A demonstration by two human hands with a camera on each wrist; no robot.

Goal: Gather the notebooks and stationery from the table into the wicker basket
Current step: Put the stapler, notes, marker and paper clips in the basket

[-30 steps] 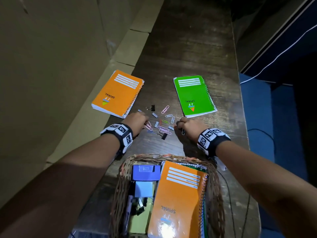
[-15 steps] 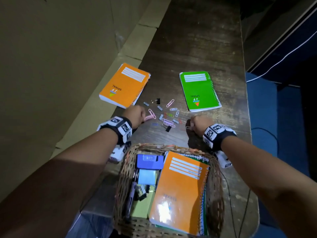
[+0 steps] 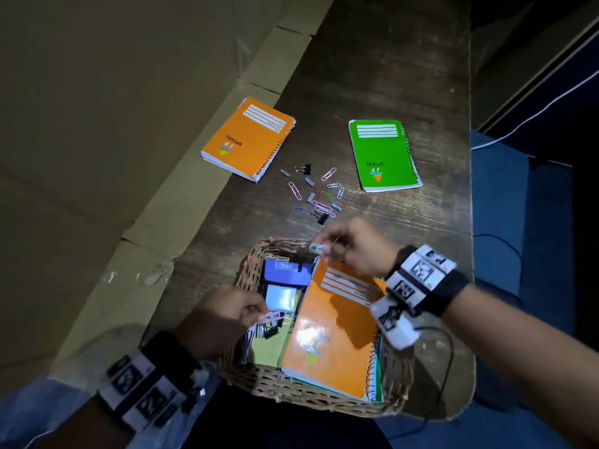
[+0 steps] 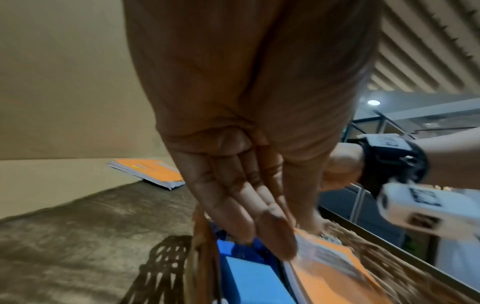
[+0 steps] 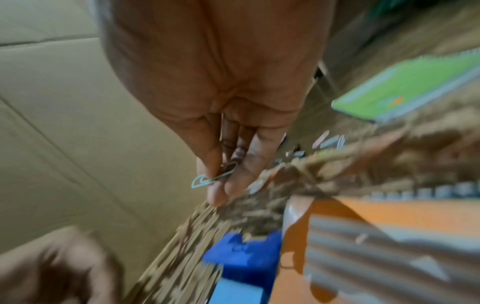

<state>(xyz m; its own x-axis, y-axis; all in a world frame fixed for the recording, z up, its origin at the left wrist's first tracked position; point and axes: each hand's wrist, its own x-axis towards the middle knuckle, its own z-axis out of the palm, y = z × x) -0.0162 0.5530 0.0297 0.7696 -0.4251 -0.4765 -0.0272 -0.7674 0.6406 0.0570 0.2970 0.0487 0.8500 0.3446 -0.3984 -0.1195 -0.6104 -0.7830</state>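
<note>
The right hand pinched a clip above the basket; below it, the left hand pinched pink clips.

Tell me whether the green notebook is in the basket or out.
Out. The green notebook lies flat and closed on the table, beyond the wicker basket.
</note>
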